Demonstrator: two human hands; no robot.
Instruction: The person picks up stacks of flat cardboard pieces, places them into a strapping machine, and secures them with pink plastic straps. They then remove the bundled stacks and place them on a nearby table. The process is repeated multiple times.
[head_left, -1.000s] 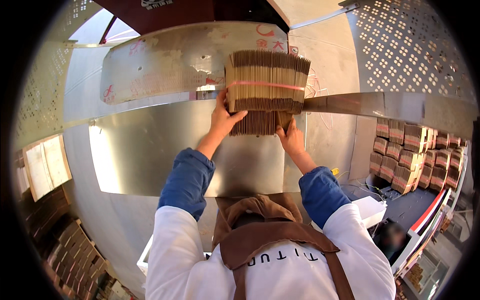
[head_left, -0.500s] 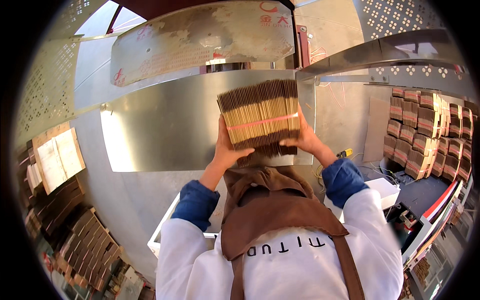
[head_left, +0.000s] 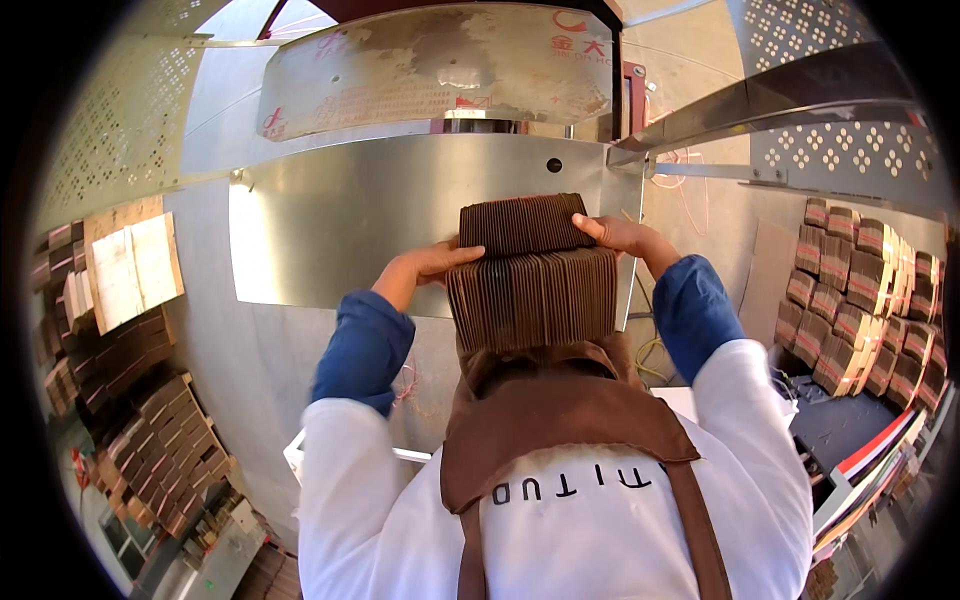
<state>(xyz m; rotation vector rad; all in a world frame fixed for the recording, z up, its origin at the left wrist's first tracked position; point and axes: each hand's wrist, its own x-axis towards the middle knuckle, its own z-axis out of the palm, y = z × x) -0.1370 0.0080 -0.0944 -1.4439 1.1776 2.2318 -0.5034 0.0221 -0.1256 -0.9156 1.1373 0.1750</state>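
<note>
Steel machine panel (head_left: 400, 220) ahead, you are gripping a cardboard stack (head_left: 530, 270) with left hand (head_left: 435, 262) and right hand (head_left: 620, 235), probably squaring it; next, keep edges flush.

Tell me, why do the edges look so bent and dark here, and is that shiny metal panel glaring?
Head view: fisheye lens bends straight edges and blackens the corners; the metal panel reflects a soft bright patch at its left, not blown out; the cardboard stack between the left hand and right hand is sharp; the lower left is slightly blurred.
</note>
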